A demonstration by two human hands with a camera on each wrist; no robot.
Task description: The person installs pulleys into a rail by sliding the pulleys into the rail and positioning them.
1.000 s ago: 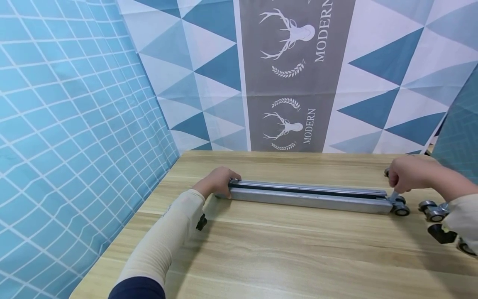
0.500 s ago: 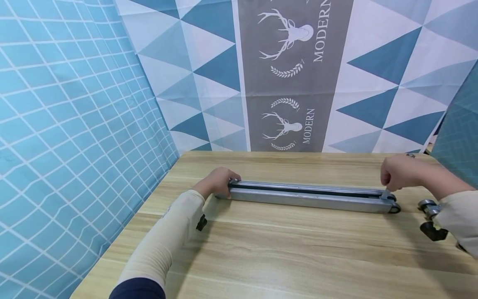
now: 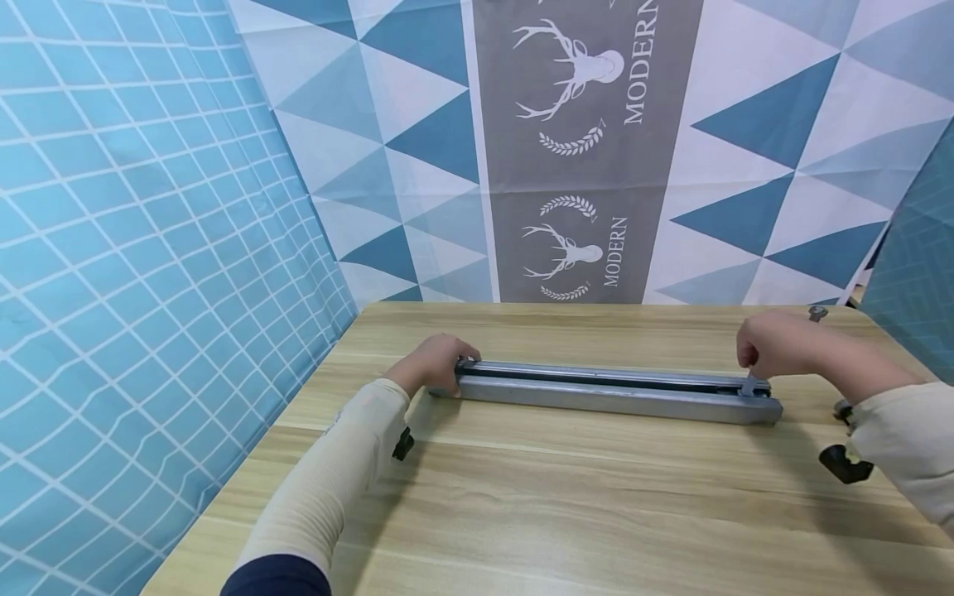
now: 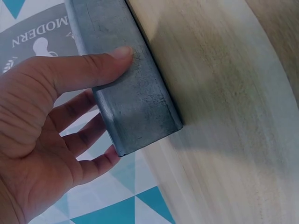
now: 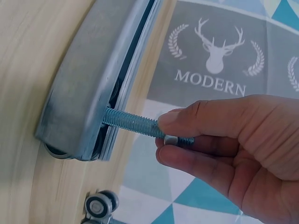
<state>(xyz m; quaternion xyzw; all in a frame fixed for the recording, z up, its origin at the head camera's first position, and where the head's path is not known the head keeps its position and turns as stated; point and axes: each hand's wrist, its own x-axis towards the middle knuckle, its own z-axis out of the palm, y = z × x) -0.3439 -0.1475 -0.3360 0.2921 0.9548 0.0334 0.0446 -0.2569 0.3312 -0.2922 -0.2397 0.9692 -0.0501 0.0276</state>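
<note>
A long grey metal sliding-door track (image 3: 596,393), with an open slot along its upper side, lies across the wooden table. My left hand (image 3: 440,362) grips its left end. In the left wrist view, the thumb (image 4: 107,65) lies over the track's flat face and the other fingers reach behind it. My right hand (image 3: 778,343) pinches the threaded bolt (image 5: 135,122) of a roller at the right end. A nut (image 5: 171,140) sits on the bolt beside the fingertips. The bolt stands out of the slot, and the roller's wheels (image 5: 57,152) are mostly hidden inside the track.
Another roller (image 5: 99,205) lies on the table (image 3: 566,513) beyond the track's right end, partly behind the right sleeve in the head view. A bolt end (image 3: 817,313) shows near the table's back edge. Patterned cloth (image 3: 417,165) hangs behind.
My right hand has moved left with the roller, whose wheels were outside the track's right end and are now inside it. The left hand keeps its grip on the left end.
</note>
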